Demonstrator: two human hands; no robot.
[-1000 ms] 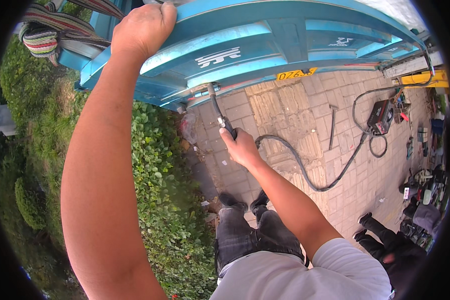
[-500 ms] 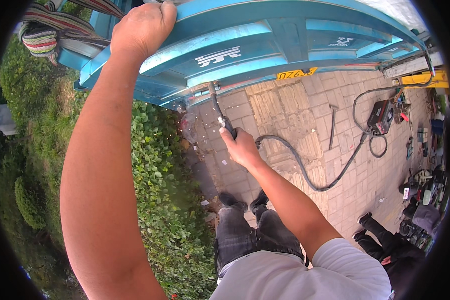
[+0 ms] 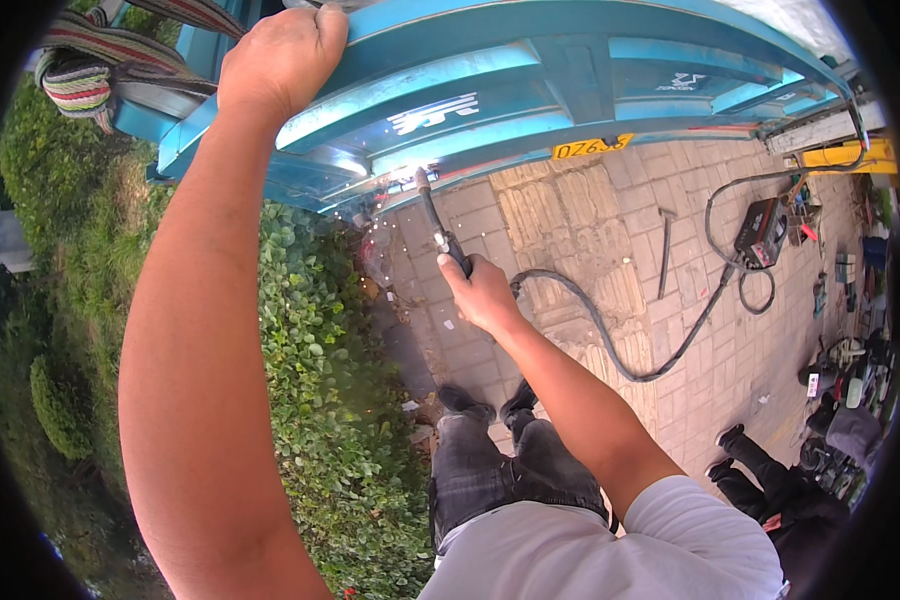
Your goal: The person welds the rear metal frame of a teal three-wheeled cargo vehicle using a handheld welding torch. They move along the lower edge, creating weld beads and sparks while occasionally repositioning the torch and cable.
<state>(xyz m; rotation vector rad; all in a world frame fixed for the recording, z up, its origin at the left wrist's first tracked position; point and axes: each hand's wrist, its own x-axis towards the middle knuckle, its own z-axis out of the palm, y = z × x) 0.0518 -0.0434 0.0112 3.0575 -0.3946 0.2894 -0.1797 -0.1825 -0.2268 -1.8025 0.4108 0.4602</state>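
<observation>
My left hand (image 3: 282, 62) is closed over the top rim of a blue truck tailgate (image 3: 570, 85), toward its left end. Lower down, my right hand (image 3: 482, 292) grips the black handle of a welding torch (image 3: 432, 212). The torch's nozzle points up at the tailgate's lower edge, where a bright white welding arc (image 3: 417, 174) burns and small sparks scatter. Glare hides the exact spot where the tip meets the metal. From the torch handle a black cable (image 3: 585, 305) loops over the paving.
The cable leads to a black welding machine (image 3: 760, 235) on the right. A long-handled hammer (image 3: 666, 255) lies on the bricks. Striped straps (image 3: 78, 88) are knotted at the tailgate's left corner. Dense bushes (image 3: 315, 350) grow at left. A person in dark clothes (image 3: 795, 510) is at lower right.
An intense arc has lit at the torch tip, throwing glare onto the blue panel. Both hands stay almost where they were.
</observation>
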